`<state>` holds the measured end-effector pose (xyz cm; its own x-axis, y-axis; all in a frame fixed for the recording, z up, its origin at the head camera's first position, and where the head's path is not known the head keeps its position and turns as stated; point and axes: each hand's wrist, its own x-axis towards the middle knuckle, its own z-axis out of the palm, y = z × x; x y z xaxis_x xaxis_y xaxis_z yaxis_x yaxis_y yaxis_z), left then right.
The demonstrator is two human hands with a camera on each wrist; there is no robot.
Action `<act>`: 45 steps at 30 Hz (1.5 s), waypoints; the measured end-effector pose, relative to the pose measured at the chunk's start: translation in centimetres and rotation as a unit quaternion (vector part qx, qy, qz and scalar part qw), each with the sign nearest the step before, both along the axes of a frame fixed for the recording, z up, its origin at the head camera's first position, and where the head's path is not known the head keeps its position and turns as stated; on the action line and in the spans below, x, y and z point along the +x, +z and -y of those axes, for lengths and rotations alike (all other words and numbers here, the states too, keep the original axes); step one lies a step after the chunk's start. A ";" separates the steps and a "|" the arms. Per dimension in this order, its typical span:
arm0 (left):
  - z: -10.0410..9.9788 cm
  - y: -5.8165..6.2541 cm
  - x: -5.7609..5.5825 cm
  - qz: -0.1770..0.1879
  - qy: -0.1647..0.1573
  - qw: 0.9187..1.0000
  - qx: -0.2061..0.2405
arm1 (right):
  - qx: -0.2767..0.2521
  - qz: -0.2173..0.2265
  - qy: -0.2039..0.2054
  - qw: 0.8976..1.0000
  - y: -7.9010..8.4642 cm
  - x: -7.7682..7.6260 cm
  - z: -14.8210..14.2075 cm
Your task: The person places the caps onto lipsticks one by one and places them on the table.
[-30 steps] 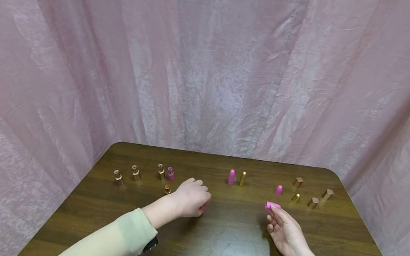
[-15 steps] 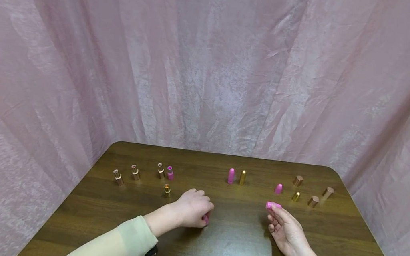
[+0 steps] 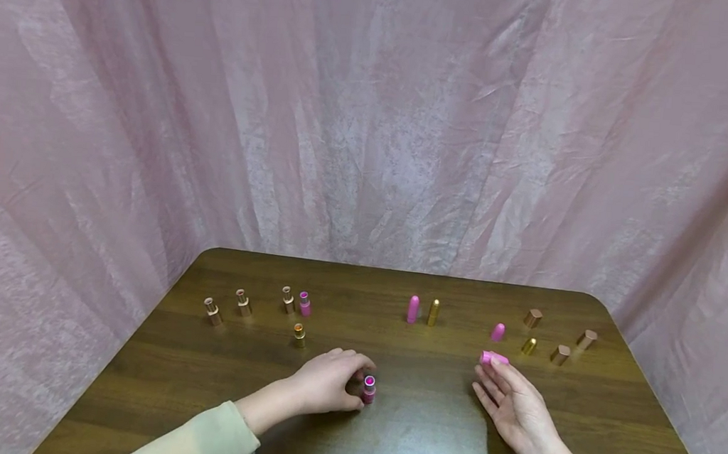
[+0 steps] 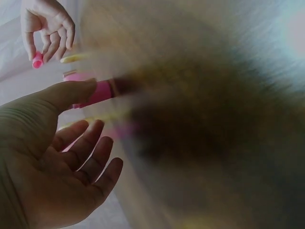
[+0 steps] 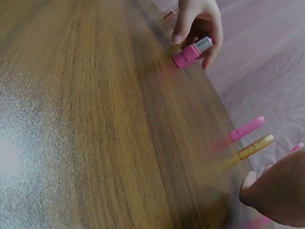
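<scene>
An uncapped pink lipstick [image 3: 369, 391] stands upright on the table with its metal collar on top. My left hand [image 3: 328, 382] is right beside it, thumb and fingers spread loosely apart around its left side. In the left wrist view, the thumb overlaps the pink lipstick [image 4: 101, 92] while the other fingers are held away from it. Farther right, my right hand [image 3: 519, 410] pinches a pink lipstick cap [image 3: 493, 358] between thumb and fingertips, above the table. The cap's round open end [image 4: 37, 61] shows in the left wrist view.
Several uncapped lipsticks, including a gold one [image 3: 299, 336] and a pink one [image 3: 304, 303], stand at left. A pink capped lipstick [image 3: 413, 309] and a gold capped lipstick [image 3: 433, 313] stand at centre back. Loose caps, including a pink cap [image 3: 498, 332], stand at right.
My left hand has moved slightly toward me, and its fingers have opened from around the pink lipstick, which now shows standing upright. The right hand still pinches the cap, its other fingers straighter.
</scene>
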<state>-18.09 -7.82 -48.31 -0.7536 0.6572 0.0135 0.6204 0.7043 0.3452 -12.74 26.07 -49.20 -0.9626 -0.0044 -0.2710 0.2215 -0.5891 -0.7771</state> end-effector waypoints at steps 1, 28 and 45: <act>0.2 -0.2 0.1 0.013 0.008 1.000 0.018 | -0.002 -0.004 0.003 1.000 0.0 0.0 -0.1; -0.1 -2.8 1.9 0.003 0.082 0.984 0.156 | -0.008 -0.010 -0.001 1.000 0.4 0.5 -0.6; 0.2 1.2 1.5 -0.080 0.056 0.984 0.150 | 0.153 -0.072 -0.071 0.983 0.9 0.5 -0.3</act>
